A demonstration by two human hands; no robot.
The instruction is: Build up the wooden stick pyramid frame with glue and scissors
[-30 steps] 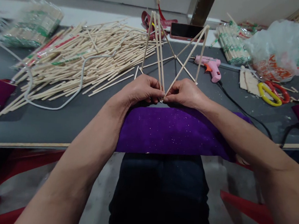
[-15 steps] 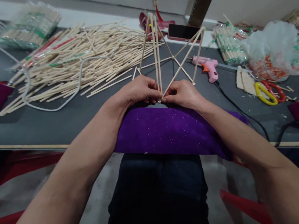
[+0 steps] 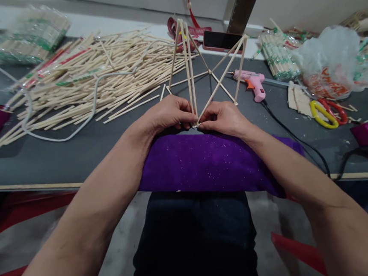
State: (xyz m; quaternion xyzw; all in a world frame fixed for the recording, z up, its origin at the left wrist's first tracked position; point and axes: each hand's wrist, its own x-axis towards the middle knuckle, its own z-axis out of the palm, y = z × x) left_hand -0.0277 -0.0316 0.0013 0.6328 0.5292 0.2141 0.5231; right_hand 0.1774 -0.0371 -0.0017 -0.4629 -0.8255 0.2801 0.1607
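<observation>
Both the left hand (image 3: 167, 112) and right hand (image 3: 227, 117) have their fingers pinched on the near lower corner of the see-through frame of thin, pale wooden sticks (image 3: 222, 77), which stands on the dark grey desk (image 3: 56, 161). It looks light and stiff but fragile at the joints, best gripped softly beside a corner

Sticks (image 3: 112, 76) left of frame (image 3: 221, 84); glue gun (image 3: 255, 84) right.

2 hands (image 3: 195, 115) pinching, forearms angled inward
</observation>
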